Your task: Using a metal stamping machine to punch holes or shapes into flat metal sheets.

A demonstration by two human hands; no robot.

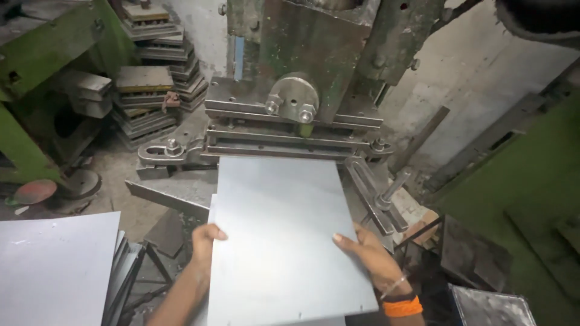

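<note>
Hands grip a flat, pale grey rectangular metal sheet (278, 235) from both sides. The left hand (205, 244) clasps the sheet's left edge, thumb lying on top. The right hand (371, 253), with an orange band and a thin bangle at the wrist, clasps the right edge, thumb also on top. The sheet lies roughly level, and its far edge sits right at the mouth of a worn green and grey steel press machine (296, 90), just below the stacked horizontal steel bars (284, 136).

The sheet looks thin with bare edges, so a slip in either grip could draw an edge across a palm. Both hands are near the sheet's close end, well apart from the bars, but pushing further in would bring the fingers toward that opening, where a pinch seems the main danger. If the sheet goes in skewed, it could jam or be struck off line.

A second stack of similar grey sheets (57, 271) rests at lower left, and piles of dark metal plates (151, 78) stand on the gritty floor behind.
</note>
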